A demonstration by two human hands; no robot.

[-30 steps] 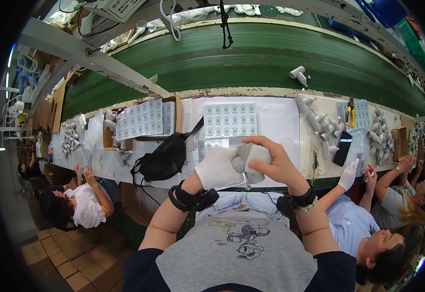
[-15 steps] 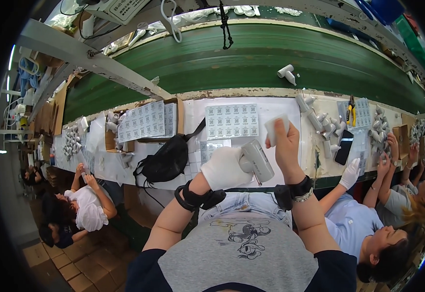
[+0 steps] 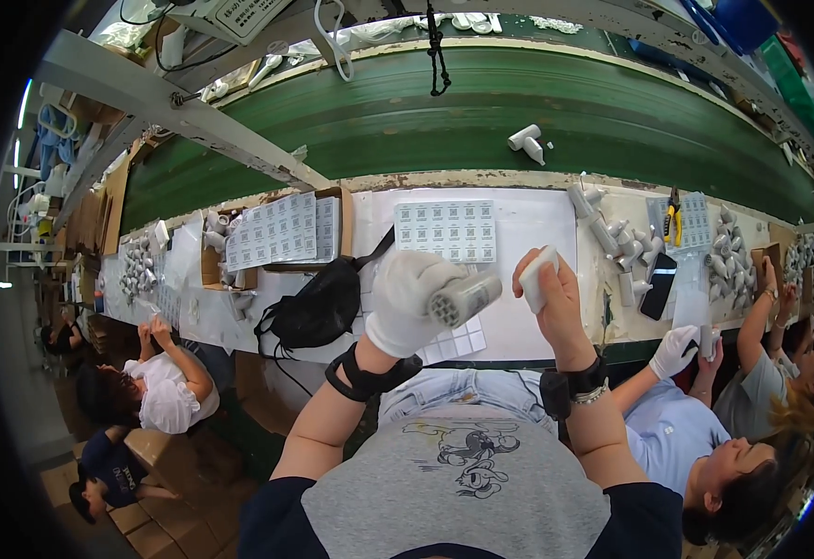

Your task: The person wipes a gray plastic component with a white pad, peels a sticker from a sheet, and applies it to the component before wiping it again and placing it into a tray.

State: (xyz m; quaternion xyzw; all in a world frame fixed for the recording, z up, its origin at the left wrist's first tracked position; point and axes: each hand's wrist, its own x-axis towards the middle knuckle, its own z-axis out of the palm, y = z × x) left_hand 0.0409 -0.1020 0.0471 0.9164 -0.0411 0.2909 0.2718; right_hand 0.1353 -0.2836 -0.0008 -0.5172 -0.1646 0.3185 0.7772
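My left hand, in a white glove, is closed around a pale grey cylindrical device. The device's round end, full of small holes, faces down and toward me, and the glove hides part of it. My bare right hand pinches a white flat pad just to the right of the device, with a gap between the two. Beyond both hands a sheet of printed square labels lies flat on the white-covered table. Partly under the left hand is a sheet of pale squares.
A black bag lies to the left, before a cardboard box with label sheets. On the right are grey devices, pliers and a phone. Co-workers sit on both sides. A green conveyor belt runs behind.
My left hand has turned the device, so its perforated end now shows, and has moved slightly away from me. My right hand has tilted the pad. On the belt, the grey devices have shifted left.
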